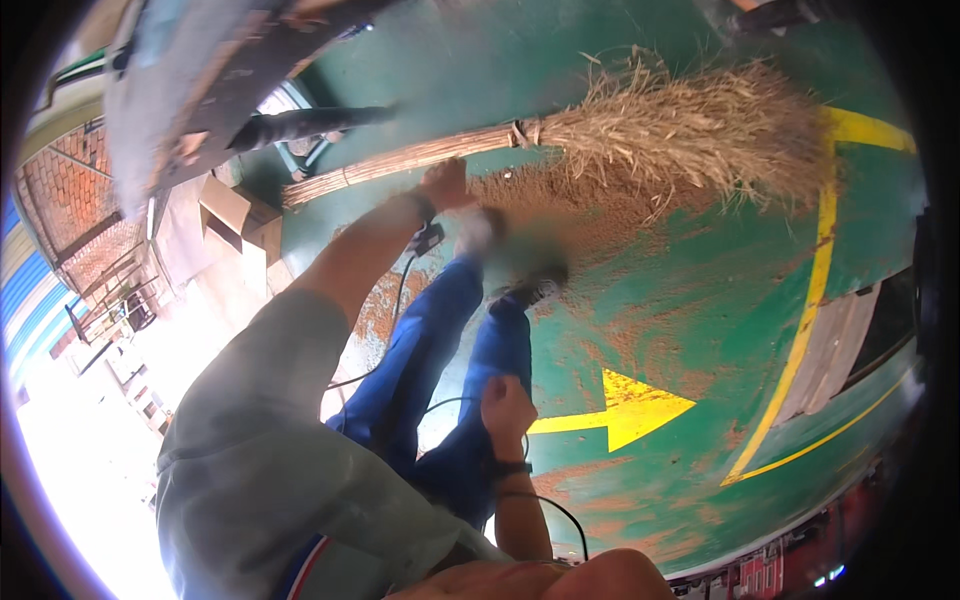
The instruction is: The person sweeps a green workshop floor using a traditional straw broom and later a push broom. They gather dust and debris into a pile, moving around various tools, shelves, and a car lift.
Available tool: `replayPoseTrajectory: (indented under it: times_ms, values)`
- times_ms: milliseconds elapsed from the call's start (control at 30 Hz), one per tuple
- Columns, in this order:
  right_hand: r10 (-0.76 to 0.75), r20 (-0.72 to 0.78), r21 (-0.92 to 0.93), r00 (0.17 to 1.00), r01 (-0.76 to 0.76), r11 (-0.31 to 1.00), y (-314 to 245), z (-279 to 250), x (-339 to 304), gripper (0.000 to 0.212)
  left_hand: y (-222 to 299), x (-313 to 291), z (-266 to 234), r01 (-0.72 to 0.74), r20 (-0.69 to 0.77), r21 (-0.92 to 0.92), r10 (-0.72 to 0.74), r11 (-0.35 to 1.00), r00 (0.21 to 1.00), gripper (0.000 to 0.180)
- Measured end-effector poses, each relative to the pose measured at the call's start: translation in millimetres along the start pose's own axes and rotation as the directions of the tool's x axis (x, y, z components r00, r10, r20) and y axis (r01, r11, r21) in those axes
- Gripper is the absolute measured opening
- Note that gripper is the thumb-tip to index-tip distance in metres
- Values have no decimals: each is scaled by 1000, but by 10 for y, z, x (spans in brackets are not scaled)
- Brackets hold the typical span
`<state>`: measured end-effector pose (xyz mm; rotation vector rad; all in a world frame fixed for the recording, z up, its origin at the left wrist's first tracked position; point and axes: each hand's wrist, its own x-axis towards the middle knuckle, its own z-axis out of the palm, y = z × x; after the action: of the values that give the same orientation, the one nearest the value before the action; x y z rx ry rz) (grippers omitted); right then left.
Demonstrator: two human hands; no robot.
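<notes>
A long straw broom (680,130) lies across the upper part of the view, its bound stick handle to the left and its bushy bristles to the right. My left hand (445,184) is closed at the handle, with a black strap and a small dark device at the wrist. Under and below the bristles, brown granular dirt (610,205) is spread over the green floor (660,330). My right hand (508,406) is curled into a fist near my blue trouser leg, apart from the broom, and nothing shows in it. A dark band circles that wrist.
A yellow arrow (640,410) and yellow lines (812,310) mark the floor. An open cardboard box (225,210) stands at left, below a large grey machine part (190,90). Black cables run from my wrists. Flat boards (828,350) lie at the right.
</notes>
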<state>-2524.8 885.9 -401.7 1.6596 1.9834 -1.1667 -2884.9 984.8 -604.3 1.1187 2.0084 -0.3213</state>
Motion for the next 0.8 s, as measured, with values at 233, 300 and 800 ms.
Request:
replayPoseTrajectory:
  times_ms: [233, 300, 800]
  values:
    - [32, -118, 282, 993, 3, 960, 368, -271, 351, 4, 102, 1756, 580, 162, 40, 159, -170, 974, 985, 101]
    - [76, -131, 329, 988, -29, 944, 462, -273, 377, 5, 171, 1967, 652, 149, 53, 195, -163, 969, 985, 99]
    - [17, -132, 231, 991, 14, 973, 342, -285, 274, 13, 737, -397, -215, -96, 15, -170, 99, 981, 995, 54]
